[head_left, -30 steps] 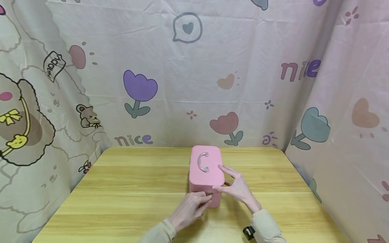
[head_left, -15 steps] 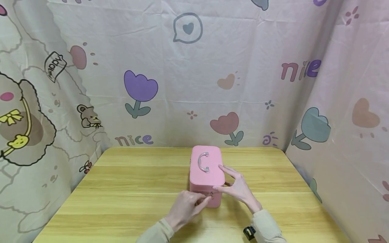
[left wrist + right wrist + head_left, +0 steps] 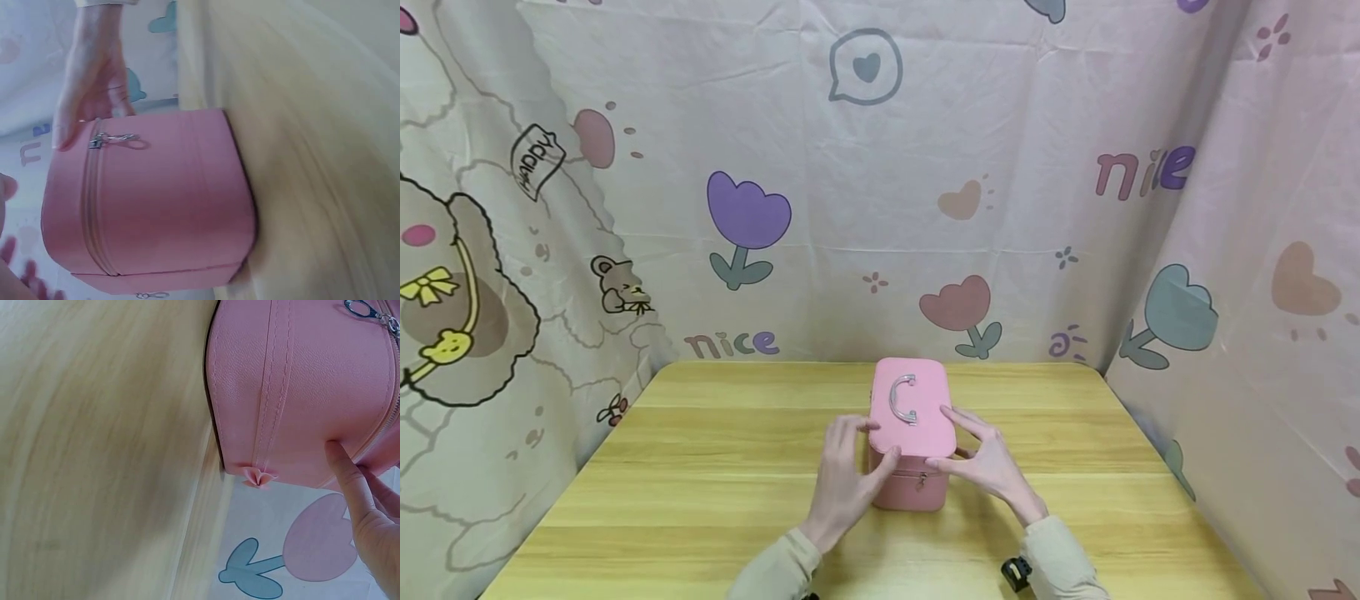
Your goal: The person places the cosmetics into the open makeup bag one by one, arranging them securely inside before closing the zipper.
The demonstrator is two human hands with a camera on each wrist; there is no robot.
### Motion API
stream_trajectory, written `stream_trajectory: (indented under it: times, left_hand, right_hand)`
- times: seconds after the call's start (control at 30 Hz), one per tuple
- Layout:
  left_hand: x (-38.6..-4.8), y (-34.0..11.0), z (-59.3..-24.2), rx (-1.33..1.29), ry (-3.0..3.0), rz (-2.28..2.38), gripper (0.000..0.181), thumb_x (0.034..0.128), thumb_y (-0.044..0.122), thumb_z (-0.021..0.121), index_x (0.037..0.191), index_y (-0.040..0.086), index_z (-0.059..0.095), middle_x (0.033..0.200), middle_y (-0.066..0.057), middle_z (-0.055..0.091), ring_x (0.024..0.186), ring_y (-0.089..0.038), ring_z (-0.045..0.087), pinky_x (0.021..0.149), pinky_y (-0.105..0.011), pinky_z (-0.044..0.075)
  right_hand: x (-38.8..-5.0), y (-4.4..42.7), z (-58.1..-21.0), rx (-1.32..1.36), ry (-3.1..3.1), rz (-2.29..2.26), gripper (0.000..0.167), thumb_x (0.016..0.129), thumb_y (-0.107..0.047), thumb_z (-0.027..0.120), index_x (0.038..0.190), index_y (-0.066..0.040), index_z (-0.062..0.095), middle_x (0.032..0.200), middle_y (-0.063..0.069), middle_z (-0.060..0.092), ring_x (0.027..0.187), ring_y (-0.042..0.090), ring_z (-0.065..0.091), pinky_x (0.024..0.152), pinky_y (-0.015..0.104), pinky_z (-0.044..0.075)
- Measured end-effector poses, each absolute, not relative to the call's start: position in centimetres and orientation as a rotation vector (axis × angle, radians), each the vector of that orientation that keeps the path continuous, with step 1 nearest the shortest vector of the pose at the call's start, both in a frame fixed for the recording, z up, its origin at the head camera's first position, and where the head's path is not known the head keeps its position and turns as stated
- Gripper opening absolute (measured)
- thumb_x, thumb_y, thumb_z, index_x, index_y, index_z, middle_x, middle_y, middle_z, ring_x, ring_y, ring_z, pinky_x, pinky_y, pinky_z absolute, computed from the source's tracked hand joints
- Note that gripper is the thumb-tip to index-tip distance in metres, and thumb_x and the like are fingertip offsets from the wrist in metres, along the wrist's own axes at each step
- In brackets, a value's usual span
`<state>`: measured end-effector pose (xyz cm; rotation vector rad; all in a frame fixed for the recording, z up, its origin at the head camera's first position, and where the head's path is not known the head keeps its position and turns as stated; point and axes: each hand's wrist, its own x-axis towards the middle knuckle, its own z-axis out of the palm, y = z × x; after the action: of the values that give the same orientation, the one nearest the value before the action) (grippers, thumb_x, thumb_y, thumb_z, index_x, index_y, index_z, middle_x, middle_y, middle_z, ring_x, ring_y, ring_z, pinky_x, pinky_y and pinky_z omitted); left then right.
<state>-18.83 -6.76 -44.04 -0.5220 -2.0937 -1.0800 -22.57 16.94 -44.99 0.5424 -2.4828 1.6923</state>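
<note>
A pink vanity case (image 3: pixel 917 435) with a silver handle (image 3: pixel 895 400) on its lid stands on the table. My left hand (image 3: pixel 838 492) is at the case's left side, fingers extended by the lid's left edge and thumb by its front edge. At the front right corner my right hand (image 3: pixel 988 465) holds the case, thumb on the front and fingers along the right side. In the left wrist view the zipper pull (image 3: pixel 128 137) hangs at the right end of the front face, and the zipper looks closed there. Some right-hand fingers are hidden behind the case.
The wooden table (image 3: pixel 715 467) extends on both sides of the case. Printed curtains (image 3: pixel 850 208) hang behind it and at both sides. A small black object (image 3: pixel 1017 573) sits at my right sleeve (image 3: pixel 1060 554).
My left hand has let go of the zipper pull and moved up and left to the lid's left edge, its fingers spreading. The right hand and the case have stayed in place.
</note>
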Motion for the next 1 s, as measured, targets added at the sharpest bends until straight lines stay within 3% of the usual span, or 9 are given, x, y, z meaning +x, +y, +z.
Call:
stream_trajectory:
  times: [0.13, 0.3, 0.43, 0.63, 1.0]
  left_hand:
    - [-19.1, -6.6, -43.5, -0.364, -2.247, -1.298, 0.06, 0.0864, 0.033, 0.076, 0.135, 0.006, 0.055, 0.138, -0.013, 0.054, 0.133, -0.032, 0.049, 0.111, -0.056, 0.042]
    - [-20.0, -6.8, -43.1, -0.285, -2.41, -1.482, 0.078, 0.0913, 0.045, 0.07, 0.153, 0.008, 0.04, 0.157, -0.02, 0.04, 0.145, -0.043, 0.039, 0.116, -0.065, 0.033]
    - [-20.8, -6.8, -43.0, -0.278, -2.481, -1.556, 0.083, 0.0939, 0.048, 0.066, 0.156, 0.005, 0.032, 0.161, -0.023, 0.035, 0.145, -0.046, 0.038, 0.116, -0.065, 0.033]
    - [-21.4, -6.8, -43.0, -0.359, -2.465, -1.638, 0.082, 0.0953, 0.037, 0.068, 0.155, -0.005, 0.029, 0.158, -0.03, 0.034, 0.136, -0.049, 0.048, 0.112, -0.055, 0.044]
    - [-21.5, -6.8, -42.9, -0.381, -2.439, -1.698, 0.082, 0.0942, 0.031, 0.07, 0.153, -0.01, 0.029, 0.157, -0.033, 0.034, 0.137, -0.05, 0.047, 0.112, -0.055, 0.043]
  right_hand:
    - [-22.6, 16.9, -44.9, 0.525, -2.489, 1.683, 0.083, 0.074, -0.022, 0.09, 0.147, -0.013, 0.052, 0.16, 0.025, 0.034, 0.146, 0.047, 0.035, 0.096, 0.042, 0.056]
    - [-22.5, 16.9, -44.8, 0.522, -2.485, 1.693, 0.083, 0.073, -0.021, 0.09, 0.147, -0.014, 0.052, 0.16, 0.025, 0.033, 0.146, 0.047, 0.035, 0.097, 0.042, 0.056]
    - [-22.5, 16.9, -44.8, 0.523, -2.483, 1.703, 0.083, 0.074, -0.021, 0.09, 0.147, -0.014, 0.052, 0.161, 0.025, 0.032, 0.146, 0.047, 0.035, 0.097, 0.043, 0.056]
    - [-22.4, 16.8, -44.9, 0.542, -2.479, 1.712, 0.084, 0.074, -0.02, 0.089, 0.149, -0.013, 0.05, 0.161, 0.025, 0.031, 0.146, 0.048, 0.034, 0.098, 0.044, 0.055]
    - [-21.7, 16.6, -45.4, 0.661, -2.431, 1.629, 0.092, 0.079, -0.022, 0.086, 0.156, -0.015, 0.037, 0.161, 0.02, 0.033, 0.145, 0.042, 0.037, 0.1, 0.041, 0.055]
